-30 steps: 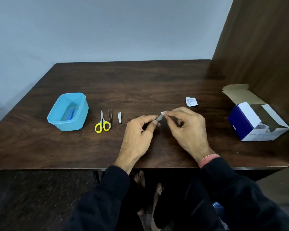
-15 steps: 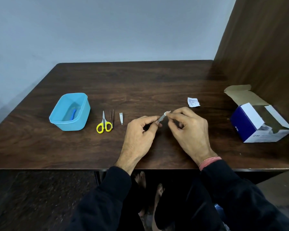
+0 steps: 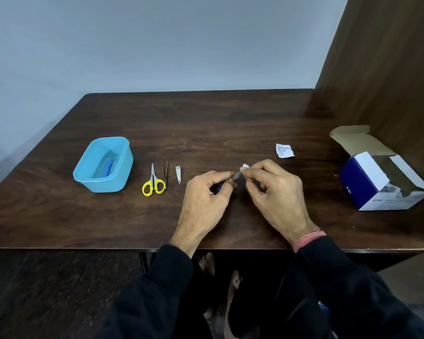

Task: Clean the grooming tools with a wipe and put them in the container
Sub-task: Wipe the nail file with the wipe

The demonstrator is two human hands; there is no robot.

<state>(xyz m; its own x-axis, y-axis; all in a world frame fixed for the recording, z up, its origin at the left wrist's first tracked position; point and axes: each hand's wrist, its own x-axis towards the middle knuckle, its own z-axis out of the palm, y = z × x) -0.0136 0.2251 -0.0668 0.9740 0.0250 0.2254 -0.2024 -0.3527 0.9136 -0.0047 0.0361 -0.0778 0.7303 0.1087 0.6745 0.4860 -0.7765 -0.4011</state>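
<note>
My left hand [image 3: 206, 194] pinches a small tool with a blue handle and a grey metal blade [image 3: 236, 176]. At the blade's tip my right hand [image 3: 273, 189] presses a small white wipe [image 3: 244, 166]. To the left on the table lie yellow-handled scissors [image 3: 153, 181], thin tweezers [image 3: 165, 173] and a small nail clipper [image 3: 178, 173]. A light blue plastic container [image 3: 103, 165] stands at the far left, with one blue tool [image 3: 109, 167] inside it.
A torn white wipe wrapper [image 3: 284, 150] lies behind my right hand. An open blue and white cardboard box [image 3: 380, 183] stands at the right, close to a brown wooden side panel [image 3: 387, 69]. The table's front edge [image 3: 83, 247] runs just under my wrists.
Both hands stay together over the table's middle. The wipe has slid a little along the blade towards its tip. Nothing else on the table has moved.
</note>
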